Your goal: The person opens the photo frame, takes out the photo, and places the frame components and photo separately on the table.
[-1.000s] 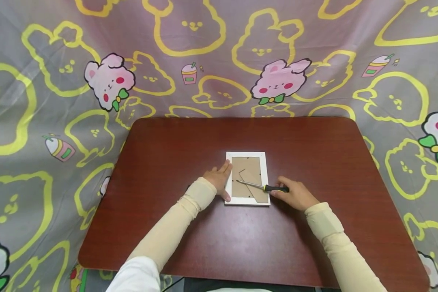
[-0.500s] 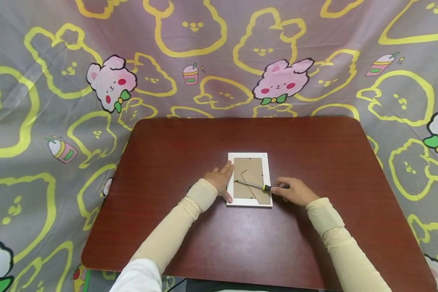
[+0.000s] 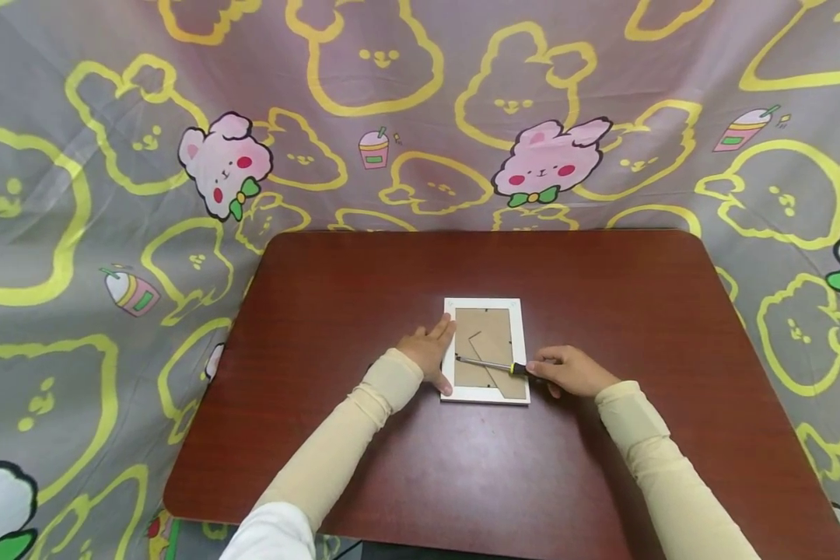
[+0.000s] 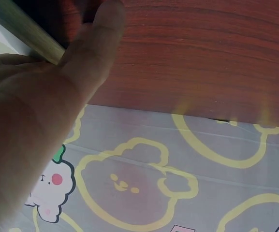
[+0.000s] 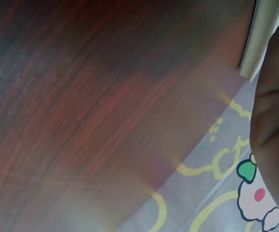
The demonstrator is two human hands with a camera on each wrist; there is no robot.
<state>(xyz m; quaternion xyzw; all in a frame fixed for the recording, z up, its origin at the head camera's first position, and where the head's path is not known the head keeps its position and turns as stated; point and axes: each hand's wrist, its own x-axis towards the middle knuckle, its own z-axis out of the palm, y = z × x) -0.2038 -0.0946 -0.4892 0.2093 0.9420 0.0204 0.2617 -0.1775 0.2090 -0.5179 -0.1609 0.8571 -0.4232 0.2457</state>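
Observation:
A white picture frame [image 3: 484, 302] lies face down on the table, its brown backing board [image 3: 481, 320] and folded stand leg [image 3: 488, 364] facing up. Small black tabs [image 3: 510, 341] line the opening. My left hand [image 3: 425, 350] rests along the frame's left border, fingers straight and thumb near the lower corner. The right hand [image 3: 570, 371] grips a screwdriver [image 3: 490, 364] by its black and yellow handle. Its shaft crosses the backing board, with the tip right at the left-side tab. In the left wrist view, the hand [image 4: 37, 101] lies against the frame's side [image 4: 28, 29].
The reddish-brown wooden table [image 3: 364, 272] has rounded corners. A grey curtain [image 3: 434, 101] with yellow outlines and pink rabbits hangs behind it and along both sides. The table's near edge runs in front of the person's body.
The right hand has shifted its fingers round the screwdriver handle, and more of the handle is covered. The screwdriver tip stays at the left tab. The whole head view has shifted slightly.

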